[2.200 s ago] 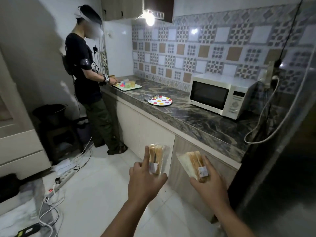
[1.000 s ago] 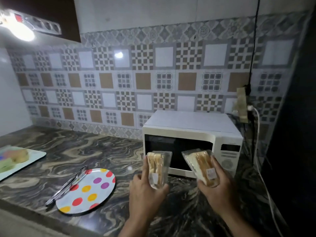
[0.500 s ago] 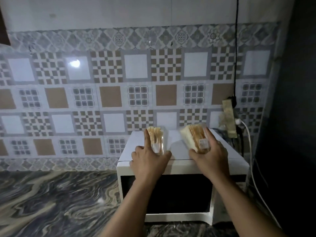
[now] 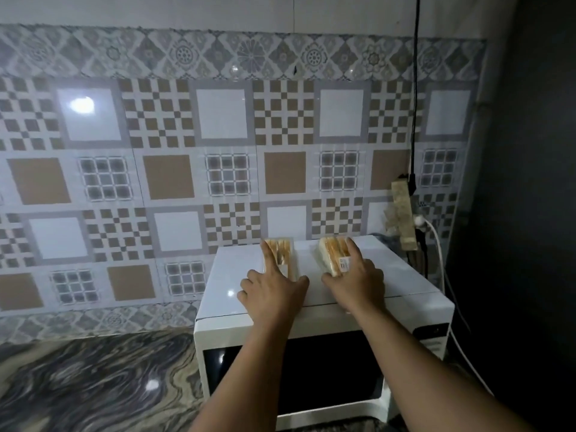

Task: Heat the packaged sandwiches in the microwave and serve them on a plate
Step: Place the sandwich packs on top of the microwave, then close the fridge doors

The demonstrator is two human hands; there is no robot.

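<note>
A white microwave (image 4: pixel 237 275) with a dark, closed door stands on the marbled counter in front of me. Two sandwiches in clear plastic wrap rest on its flat top. My left hand (image 4: pixel 272 291) grips the left sandwich (image 4: pixel 285 249), which stands on edge. My right hand (image 4: pixel 355 280) holds the right sandwich (image 4: pixel 332 252), whose white label faces me. Both packs touch the microwave's top near its back edge. The plate is out of view.
A patterned tiled wall (image 4: pixel 168 179) rises right behind the microwave. A power strip (image 4: pixel 403 213) with a white plug and cable hangs at the right, next to a dark tall surface (image 4: pixel 523 213). Marbled counter (image 4: pixel 93 385) stretches to the left.
I have walked up to the microwave with a sandwich in each hand. Both hands have reached forward and lowered the packs onto the microwave's top.
</note>
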